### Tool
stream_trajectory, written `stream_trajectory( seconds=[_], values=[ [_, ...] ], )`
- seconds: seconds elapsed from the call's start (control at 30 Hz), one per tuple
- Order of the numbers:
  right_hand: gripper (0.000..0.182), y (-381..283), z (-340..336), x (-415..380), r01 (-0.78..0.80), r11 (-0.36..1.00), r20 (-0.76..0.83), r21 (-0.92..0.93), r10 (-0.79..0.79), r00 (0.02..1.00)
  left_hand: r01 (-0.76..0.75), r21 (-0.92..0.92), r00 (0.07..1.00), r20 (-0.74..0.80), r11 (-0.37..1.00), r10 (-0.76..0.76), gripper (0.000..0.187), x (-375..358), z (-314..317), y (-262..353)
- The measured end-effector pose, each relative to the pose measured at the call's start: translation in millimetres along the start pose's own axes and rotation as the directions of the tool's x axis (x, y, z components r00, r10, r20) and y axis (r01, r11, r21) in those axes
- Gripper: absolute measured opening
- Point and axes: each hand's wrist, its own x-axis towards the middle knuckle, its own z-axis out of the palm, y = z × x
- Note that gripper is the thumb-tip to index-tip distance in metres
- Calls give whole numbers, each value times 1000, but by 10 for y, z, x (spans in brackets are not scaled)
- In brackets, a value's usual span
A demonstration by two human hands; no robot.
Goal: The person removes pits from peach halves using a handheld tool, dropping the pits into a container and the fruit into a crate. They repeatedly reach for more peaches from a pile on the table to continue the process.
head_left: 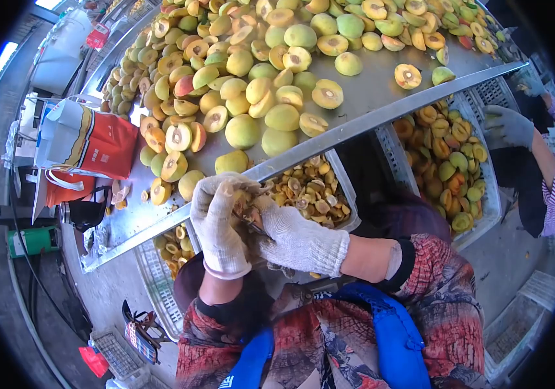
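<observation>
My left hand (219, 223), in a white knit glove, is closed with its fingers curled near the front edge of the steel table (368, 117). Against it presses my right hand (303, 238), gloved the same way, its fingers closed too. Something brownish shows between them, mostly hidden by the fingers. Just beyond, halved yellow-green stone fruit (242, 131), like peaches, lies heaped on the table; some cut faces show brown pits. Below the edge, a crate (347, 185) holds small brown-yellow pieces, partly covered by my right hand.
At right stands a crate (492, 188) of fruit halves, with a co-worker's gloved hand (509, 126) beside it. Another crate (154, 279) sits below left. A red and white bag (105, 146) rests at the table's left end. An empty-looking crate (517, 330) lies lower right.
</observation>
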Motion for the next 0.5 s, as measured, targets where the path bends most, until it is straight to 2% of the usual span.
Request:
stream_trajectory(
  seconds=[0.03,0.13,0.17,0.23,0.33,0.43,0.5],
  values=[
    [27,27,20,-26,46,997,27,-60,-44,999,51,63,999,12,997,-52,19,6,16,25],
    [26,-15,-7,-67,-91,995,114,45,86,990,178,56,984,8,982,-179,18,5,-23,47],
    [26,-32,-16,-71,-120,989,119,83,110,987,188,82,982,-22,979,-186,18,22,0,50],
    [28,-47,0,-85,-125,976,70,179,114,991,215,174,974,28,961,-223,17,67,-60,85],
    [30,-50,2,-80,-73,985,58,156,65,996,241,246,961,74,939,-267,17,98,-72,132],
    [31,-99,-31,-62,-156,964,103,215,137,985,213,292,958,128,933,-258,16,141,-55,146],
    [31,-197,-139,-51,-243,914,201,326,184,962,225,311,945,161,923,-284,12,169,-58,154]
  ],
)
